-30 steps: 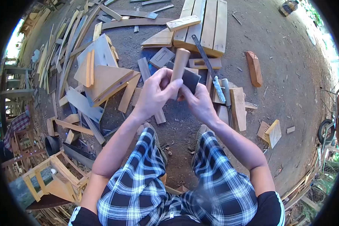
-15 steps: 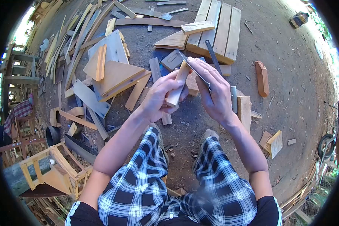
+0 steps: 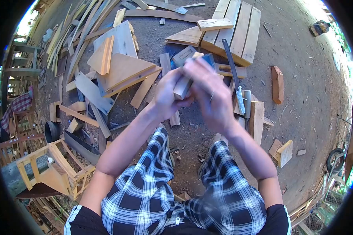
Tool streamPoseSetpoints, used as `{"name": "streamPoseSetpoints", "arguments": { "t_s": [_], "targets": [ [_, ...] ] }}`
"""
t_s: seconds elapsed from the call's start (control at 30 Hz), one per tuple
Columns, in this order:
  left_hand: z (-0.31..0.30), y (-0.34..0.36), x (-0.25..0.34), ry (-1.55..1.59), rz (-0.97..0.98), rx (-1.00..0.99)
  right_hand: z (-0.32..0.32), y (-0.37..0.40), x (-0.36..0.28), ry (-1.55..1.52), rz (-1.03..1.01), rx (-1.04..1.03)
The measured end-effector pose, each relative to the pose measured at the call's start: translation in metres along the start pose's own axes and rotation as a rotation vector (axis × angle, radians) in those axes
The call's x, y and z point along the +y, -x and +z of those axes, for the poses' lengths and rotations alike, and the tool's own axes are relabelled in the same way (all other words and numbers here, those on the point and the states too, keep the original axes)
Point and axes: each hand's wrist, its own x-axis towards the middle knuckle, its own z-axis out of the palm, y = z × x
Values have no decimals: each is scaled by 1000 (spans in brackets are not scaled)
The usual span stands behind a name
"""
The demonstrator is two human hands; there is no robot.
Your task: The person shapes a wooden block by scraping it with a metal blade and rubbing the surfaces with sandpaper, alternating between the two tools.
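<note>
My left hand [image 3: 166,96] grips a short pale wooden stick [image 3: 183,85], held upright and tilted over the dirt ground. My right hand [image 3: 208,94] is blurred with motion and lies over the stick's upper part, pressing a dark sheet of sandpaper [image 3: 208,59] against it. Only a corner of the sheet shows above my fingers. Both hands are raised above my knees, which are in blue and white checked shorts [image 3: 145,184].
Wood offcuts and boards [image 3: 117,70] litter the ground to the left. A slatted panel [image 3: 235,29] lies ahead, a long metal file [image 3: 233,72] beside it. A small wooden frame [image 3: 51,168] stands at lower left. A brown block [image 3: 277,84] lies to the right.
My right hand has slid down along the stick with the sandpaper and is now blurred. The stick stays in my left hand, a little nearer to me.
</note>
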Motion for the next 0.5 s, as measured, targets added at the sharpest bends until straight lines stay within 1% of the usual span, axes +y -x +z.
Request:
{"name": "streamPoseSetpoints", "arguments": {
  "t_s": [0.03,0.07,0.13,0.17,0.2,0.27,0.3,0.33,0.4,0.47,0.5],
  "targets": [
    [-1,1,0,0,1,-3,0,-8,13,20,54,38],
    [-2,1,-1,33,-7,-14,0,-11,15,-22,129,48],
    [6,0,7,90,-11,-40,4,-3,-2,58,-7,2],
    [23,-2,6,95,47,262,10,6,-14,9,-27,-44],
    [6,-4,5,77,24,-14,11,11,-20,17,-72,-116],
    [-14,-7,-14,111,62,113,10,9,-4,39,-105,-89],
    [-24,-6,-6,135,-22,-213,6,1,3,57,-57,-40],
    [-9,-6,-4,87,-17,-186,2,-6,16,65,11,22],
    [-18,-14,-9,186,-31,-279,4,-10,17,61,106,69],
    [-12,-6,-3,81,-5,-36,12,8,1,78,-35,-24],
    [10,-5,6,134,-30,97,12,13,-15,53,-66,-96]
  ]
}}
